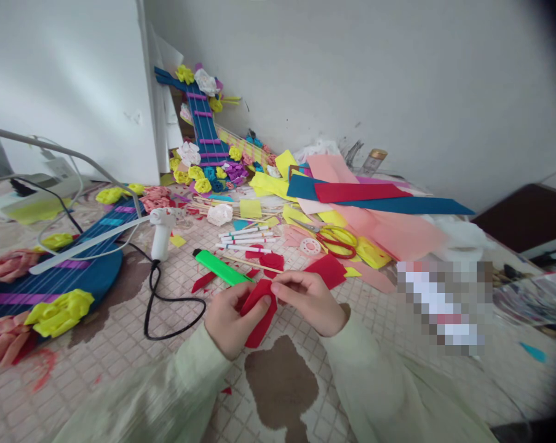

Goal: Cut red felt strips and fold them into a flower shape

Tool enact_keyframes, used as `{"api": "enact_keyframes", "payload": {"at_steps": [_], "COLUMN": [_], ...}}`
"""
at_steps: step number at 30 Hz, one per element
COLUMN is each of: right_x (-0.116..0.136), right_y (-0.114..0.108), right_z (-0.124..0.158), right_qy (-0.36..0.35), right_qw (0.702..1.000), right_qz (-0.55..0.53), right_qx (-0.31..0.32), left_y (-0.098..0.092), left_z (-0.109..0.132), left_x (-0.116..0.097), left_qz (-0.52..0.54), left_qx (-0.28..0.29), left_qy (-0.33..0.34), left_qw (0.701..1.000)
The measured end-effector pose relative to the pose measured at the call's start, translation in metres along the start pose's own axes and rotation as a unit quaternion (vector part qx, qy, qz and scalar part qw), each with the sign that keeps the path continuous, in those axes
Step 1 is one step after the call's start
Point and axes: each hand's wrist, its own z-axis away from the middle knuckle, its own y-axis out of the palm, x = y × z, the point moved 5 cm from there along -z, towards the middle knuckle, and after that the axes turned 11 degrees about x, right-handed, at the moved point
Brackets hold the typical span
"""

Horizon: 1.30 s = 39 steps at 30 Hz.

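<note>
A red paper piece [261,317] is held over the table near the middle of the view. My left hand [233,317] grips it from the left, thumb lying across its front. At its upper right edge, my right hand [310,298] pinches the paper between thumb and fingertips. Just beyond the hands lie a green cutter [220,267], red paper scraps [271,261] and a thin wooden stick [248,263]. A larger red paper [326,271] sits behind my right hand. Several markers [245,237] lie farther back, with scissors [336,239] and a tape roll [310,246] to their right.
A white glue gun [162,234] with a black cord [176,299] stands left of centre. A blue paper instrument [98,264] with paper flowers fills the far left. Another decorated instrument [206,126] leans at the back. Coloured paper sheets [384,227] pile up at the back right.
</note>
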Motion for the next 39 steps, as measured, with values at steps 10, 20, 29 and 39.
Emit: {"api": "enact_keyframes", "payload": {"at_steps": [10, 20, 29, 39], "right_x": [0.0041, 0.0016, 0.0008, 0.0031], "right_y": [-0.0006, -0.0015, -0.0018, -0.0008], "right_z": [0.0007, 0.0007, 0.0013, 0.0023], "right_qy": [0.004, 0.008, -0.005, -0.017], "right_qw": [1.0, 1.0, 0.998, 0.991], "right_qz": [-0.001, 0.009, 0.066, 0.13], "right_qx": [-0.009, -0.016, -0.015, -0.01], "left_y": [0.0015, 0.0024, 0.0017, -0.0003], "left_z": [0.0, -0.0001, 0.0005, -0.0012], "left_x": [0.002, 0.001, 0.0022, 0.0065], "left_qz": [-0.003, -0.032, -0.045, -0.055], "left_qx": [0.013, 0.022, 0.014, -0.001], "left_qy": [-0.013, -0.008, 0.001, -0.003], "left_qw": [1.0, 0.999, 0.999, 0.998]}}
